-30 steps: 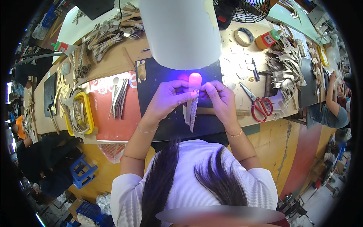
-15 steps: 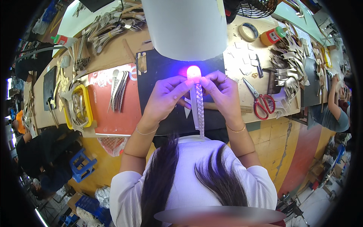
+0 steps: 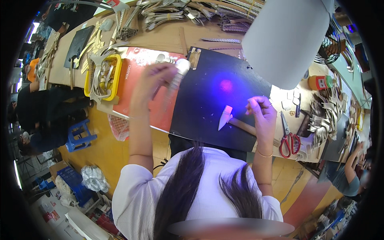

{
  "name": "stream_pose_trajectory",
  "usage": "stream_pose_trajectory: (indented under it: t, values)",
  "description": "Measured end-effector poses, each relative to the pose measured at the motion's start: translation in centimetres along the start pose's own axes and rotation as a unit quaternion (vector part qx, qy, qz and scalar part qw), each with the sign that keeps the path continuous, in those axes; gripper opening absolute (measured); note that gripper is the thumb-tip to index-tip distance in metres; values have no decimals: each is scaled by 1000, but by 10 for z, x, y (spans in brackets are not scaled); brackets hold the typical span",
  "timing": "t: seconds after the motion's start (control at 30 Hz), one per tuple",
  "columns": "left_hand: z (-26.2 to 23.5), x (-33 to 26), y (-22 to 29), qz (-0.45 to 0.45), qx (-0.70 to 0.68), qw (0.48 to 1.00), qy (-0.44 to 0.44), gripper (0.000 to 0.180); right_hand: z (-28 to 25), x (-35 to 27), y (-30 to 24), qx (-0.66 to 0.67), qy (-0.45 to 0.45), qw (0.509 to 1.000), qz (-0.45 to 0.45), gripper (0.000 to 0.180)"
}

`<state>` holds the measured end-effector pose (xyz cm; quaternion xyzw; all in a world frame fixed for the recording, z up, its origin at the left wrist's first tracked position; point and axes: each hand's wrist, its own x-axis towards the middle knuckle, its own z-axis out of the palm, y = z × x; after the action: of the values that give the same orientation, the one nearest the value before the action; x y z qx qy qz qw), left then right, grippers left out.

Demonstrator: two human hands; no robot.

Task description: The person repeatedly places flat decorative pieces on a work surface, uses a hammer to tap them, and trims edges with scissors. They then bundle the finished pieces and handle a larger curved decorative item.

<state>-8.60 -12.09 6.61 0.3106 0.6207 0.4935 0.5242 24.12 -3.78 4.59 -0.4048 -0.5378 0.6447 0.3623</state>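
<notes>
Now the hands have parted: left hand (image 3: 154, 82) carries the strip (image 3: 173, 86) aside, clenched; right hand (image 3: 262, 114) grasps the hammer (image 3: 234, 120).

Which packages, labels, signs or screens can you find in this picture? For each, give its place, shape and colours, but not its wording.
Red mat: flat on the bench left of the black mat, white lettering along its edge.
Small orange container: far right of the bench, lying by the lamp shade, round, with a green cap.
No screens or signs show.

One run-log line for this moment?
left hand: holds small torch | right hand: above hammer | black mat: violet glow
</notes>
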Motion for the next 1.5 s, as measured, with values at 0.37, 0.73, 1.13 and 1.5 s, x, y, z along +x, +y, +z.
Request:
stream_pose_trajectory:
  t: [0.37,0.73,1.13,1.5]
  values:
    - [-83,60,-92,146,405,868,246,28,-33,37,-3,-185,45,982,19,21]
    - [-72,66,-68,151,491,818,259,44,-124,212,53,-529,53,833,-156,31]
    - [77,173,-33,267,516,812,46,34,-134,180,18,-553,-29,827,-96,10]
    - [119,194,-18,213,504,835,62,31,-117,77,-4,-264,-74,961,32,25]
